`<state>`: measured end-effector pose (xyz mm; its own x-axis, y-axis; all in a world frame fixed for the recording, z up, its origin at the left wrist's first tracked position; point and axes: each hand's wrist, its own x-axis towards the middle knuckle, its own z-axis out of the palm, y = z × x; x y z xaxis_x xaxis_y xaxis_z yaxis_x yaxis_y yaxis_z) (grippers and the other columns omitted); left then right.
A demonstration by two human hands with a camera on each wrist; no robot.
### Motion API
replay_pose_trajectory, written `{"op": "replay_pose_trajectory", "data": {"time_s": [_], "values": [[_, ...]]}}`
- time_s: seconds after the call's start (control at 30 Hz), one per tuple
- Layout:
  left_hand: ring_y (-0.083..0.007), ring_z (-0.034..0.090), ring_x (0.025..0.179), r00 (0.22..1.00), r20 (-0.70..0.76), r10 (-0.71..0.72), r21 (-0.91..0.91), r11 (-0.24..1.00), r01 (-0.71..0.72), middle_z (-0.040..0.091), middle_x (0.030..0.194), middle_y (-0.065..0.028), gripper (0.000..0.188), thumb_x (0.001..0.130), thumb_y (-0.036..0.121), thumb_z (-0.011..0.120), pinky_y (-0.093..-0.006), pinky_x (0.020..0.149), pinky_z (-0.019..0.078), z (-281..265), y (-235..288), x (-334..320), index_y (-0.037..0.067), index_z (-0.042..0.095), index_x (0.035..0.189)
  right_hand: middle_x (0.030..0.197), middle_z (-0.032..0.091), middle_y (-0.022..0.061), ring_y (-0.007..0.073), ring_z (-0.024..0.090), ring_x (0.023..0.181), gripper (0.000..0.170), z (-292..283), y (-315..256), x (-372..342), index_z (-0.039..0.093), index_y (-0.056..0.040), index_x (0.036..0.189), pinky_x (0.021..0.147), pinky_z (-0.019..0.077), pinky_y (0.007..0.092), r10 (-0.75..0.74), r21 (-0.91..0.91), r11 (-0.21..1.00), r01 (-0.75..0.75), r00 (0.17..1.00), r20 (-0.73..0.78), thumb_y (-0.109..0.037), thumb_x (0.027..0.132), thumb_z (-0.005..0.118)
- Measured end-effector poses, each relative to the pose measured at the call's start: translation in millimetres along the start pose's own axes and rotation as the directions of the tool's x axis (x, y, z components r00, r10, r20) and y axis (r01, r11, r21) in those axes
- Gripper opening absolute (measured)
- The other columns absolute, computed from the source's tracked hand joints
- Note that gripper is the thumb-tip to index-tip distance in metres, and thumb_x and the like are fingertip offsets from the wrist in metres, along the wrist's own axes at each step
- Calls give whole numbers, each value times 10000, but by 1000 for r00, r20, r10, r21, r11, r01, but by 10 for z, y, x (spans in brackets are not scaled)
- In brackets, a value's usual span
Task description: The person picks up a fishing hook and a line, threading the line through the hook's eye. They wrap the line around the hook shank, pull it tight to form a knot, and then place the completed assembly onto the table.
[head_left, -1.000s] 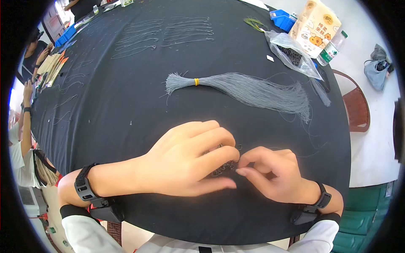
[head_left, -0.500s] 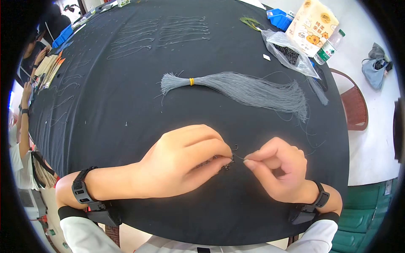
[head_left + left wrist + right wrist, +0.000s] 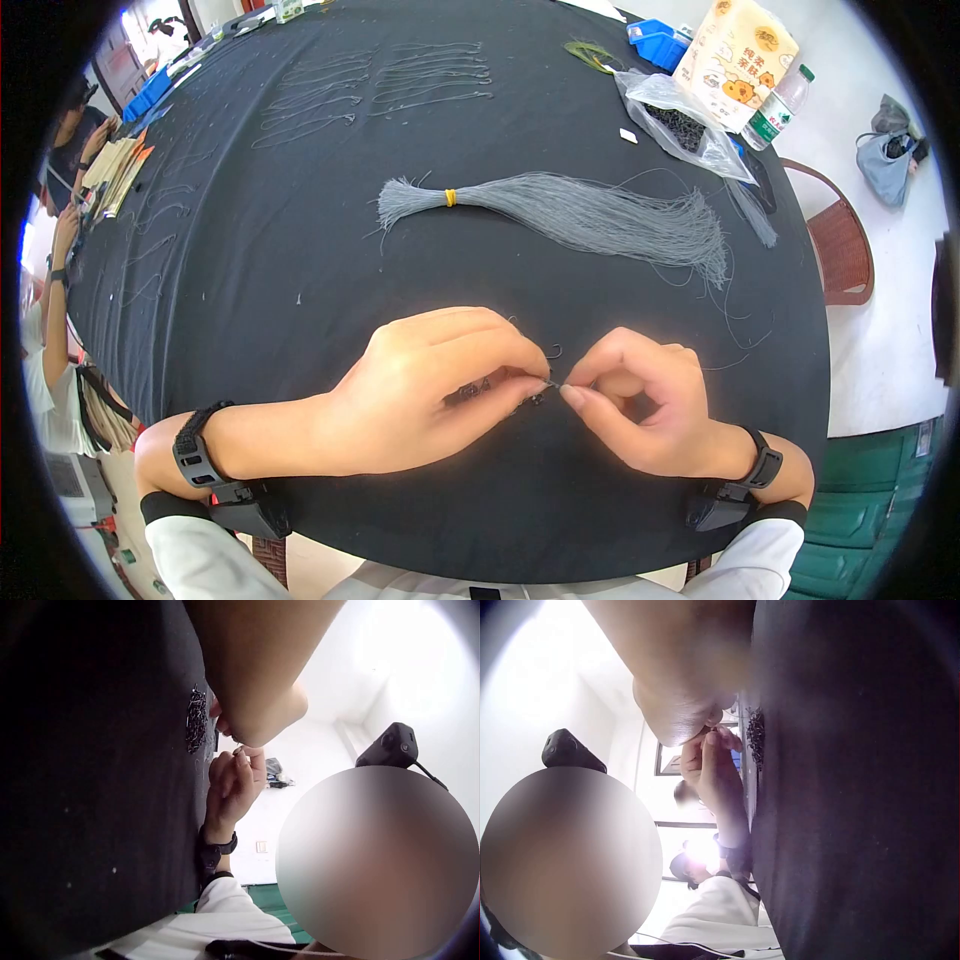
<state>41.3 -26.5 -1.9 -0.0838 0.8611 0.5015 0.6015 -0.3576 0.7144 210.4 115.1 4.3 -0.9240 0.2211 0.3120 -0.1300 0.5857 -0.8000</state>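
Observation:
Just over a pile of small dark fish hooks (image 3: 196, 724), my left hand (image 3: 450, 390) pinches a tiny dark piece, apparently a hook, between thumb and forefinger. Right beside those fingertips, my right hand (image 3: 645, 400) pinches the end of a thin grey line with thumb and forefinger. A strand of that line trails on the cloth behind the right hand. One loose hook (image 3: 555, 352) shows above the left fingertips, and the left hand hides most of the pile. Beyond both hands lies a long bundle of grey line (image 3: 590, 215), bound with a yellow band.
Rows of looped lines (image 3: 430, 85) lie at the back of the black-covered table (image 3: 300, 230). At the back right are a plastic bag (image 3: 680, 120) of dark pieces, a tissue pack (image 3: 735, 65), a water bottle (image 3: 780, 110) and a blue bin (image 3: 658, 43). Other people sit left.
My left fingers, spread over the hooks at first, have closed into a pinch. The right hand moved slightly away, then came back left, bringing the fingertips of both hands together.

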Motion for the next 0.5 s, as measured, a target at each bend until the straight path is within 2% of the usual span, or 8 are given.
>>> {"op": "replay_pose_trajectory", "data": {"time_s": [0.13, 0.23, 0.33, 0.43, 0.5], "values": [[-215, 634, 711, 1000, 30, 4, -6, 1000, -4, 648, 836, -110, 175, 733, -44, 714, -293, 578, 490, -7, 15, 6, 1, 662, 894, 450, 393, -27, 52, 378, 381, 96, 5, -15, 8, 580, -34, 837, 405, 282, 235, -3, 2, 1000, 3, 1000, -2, 14, 807, 658], [-211, 639, 727, 999, 43, 10, -9, 1000, -9, 644, 855, -110, 179, 728, -49, 708, -291, 597, 505, -12, 6, 4, -1, 663, 895, 569, 509, 6, 59, 445, 448, 95, -30, -37, 9, 610, -39, 836, 427, 326, 227, 39, 3, 999, -39, 998, 39, 7, 784, 676], [-206, 644, 741, 999, 45, 9, -10, 1000, -9, 641, 869, -112, 179, 729, -51, 705, -287, 618, 517, -17, 6, -3, -2, 665, 896, 759, 593, 48, 75, 503, 537, 97, 10, -46, 44, 642, -48, 831, 463, 371, 220, -45, -43, 998, 42, 998, -51, -8, 763, 698], [-199, 646, 750, 999, 47, 3, -4, 1000, -2, 640, 873, -111, 181, 730, -52, 704, -285, 625, 520, -25, 11, -3, -1, 665, 900, 919, 611, 70, 98, 537, 604, 96, -24, -91, 58, 657, -51, 817, 494, 399, 213, -68, -163, 985, 59, 996, -54, -26, 748, 719], [-194, 646, 754, 999, 44, -4, -13, 1000, 5, 640, 875, -108, 182, 731, -52, 704, -283, 624, 520, -22, 11, -6, 2, 667, 901, 894, 627, 59, 90, 532, 578, 108, -17, -67, 58, 647, -47, 852, 486, 393, 207, -107, -168, 981, 97, 993, -48, -35, 767, 712]]}}
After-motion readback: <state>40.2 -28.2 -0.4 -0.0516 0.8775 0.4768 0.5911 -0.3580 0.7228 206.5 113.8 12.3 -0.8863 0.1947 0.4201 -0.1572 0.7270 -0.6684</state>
